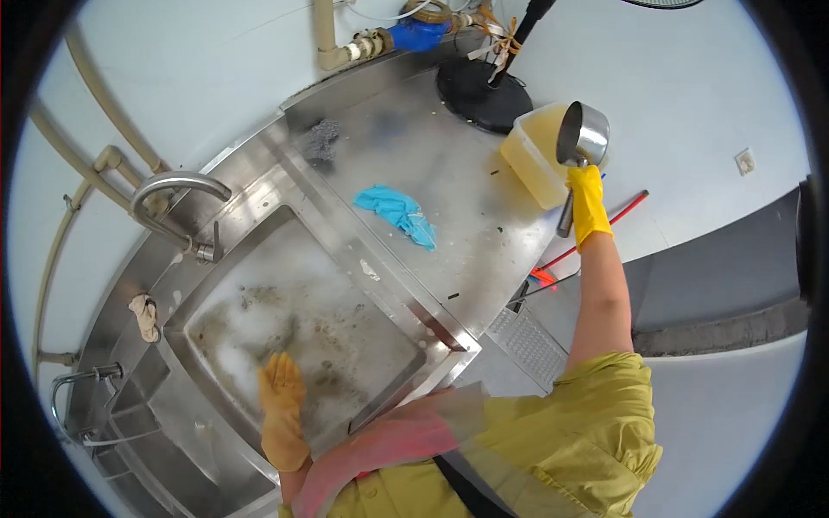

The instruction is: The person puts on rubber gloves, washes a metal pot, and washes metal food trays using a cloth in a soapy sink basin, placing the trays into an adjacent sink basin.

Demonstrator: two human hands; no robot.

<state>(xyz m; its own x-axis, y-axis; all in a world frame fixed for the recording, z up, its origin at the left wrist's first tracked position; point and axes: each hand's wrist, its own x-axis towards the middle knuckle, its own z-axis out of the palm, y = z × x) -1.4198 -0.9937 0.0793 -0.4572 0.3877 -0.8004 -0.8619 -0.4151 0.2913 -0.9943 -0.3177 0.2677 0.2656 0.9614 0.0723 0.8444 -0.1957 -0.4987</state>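
Gripping metal dipper (592,135) | shiny, deep, round-rimmed | straight handle (566,216)

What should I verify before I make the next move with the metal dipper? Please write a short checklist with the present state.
1. Right hand holds the metal dipper by its handle: ok.
2. Dipper contents known: cannot tell; the inside of its cup looks dark from here.
3. Left hand gloved, with nothing visible in its grip: ok.
4. Bottom of the sink visible through the foamy water: not ok; foam and dark patches cover it.
5. Plastic container upright: ok, with yellowish contents.
6. Steel counter free of loose items: not ok; a crumpled blue item lies there.
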